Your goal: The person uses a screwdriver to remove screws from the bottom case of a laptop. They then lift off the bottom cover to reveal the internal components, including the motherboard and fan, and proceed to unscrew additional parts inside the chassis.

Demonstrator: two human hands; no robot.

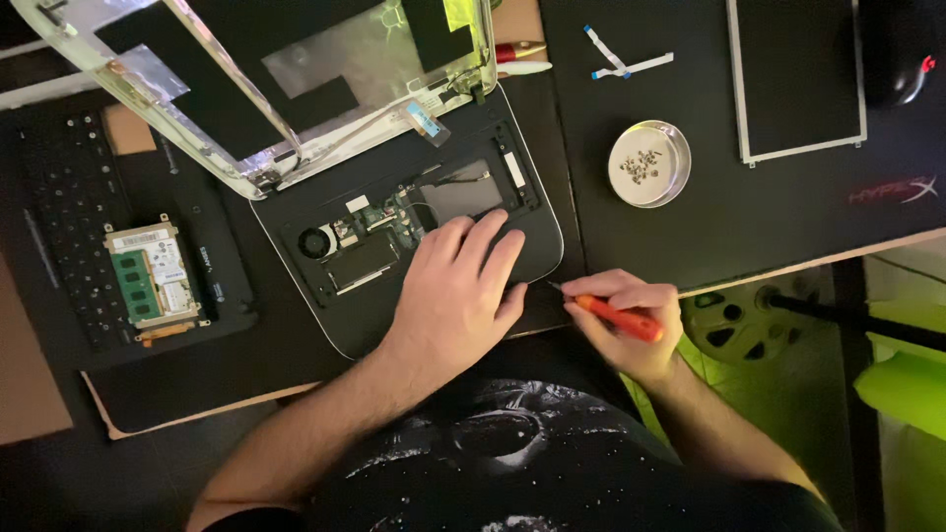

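Screwdriver point(619, 317), orange-handled, sits clenched in my right hand point(631, 330) at the near edge of the counter point(709, 236), its tip pointing at the front corner of the opened laptop base point(414, 246). My left hand point(458, 296) lies released, flat on that base, fingers spread over its palm rest. Beyond my fingers the exposed board and small fan point(317, 242) show. To the left rest a removed keyboard point(69, 197) and a drive with a green memory stick point(150, 276). Farther right stands a round dish of screws point(648, 164), then a bare screen panel point(798, 79), and the stripped lid point(286, 79) tilts at the back.
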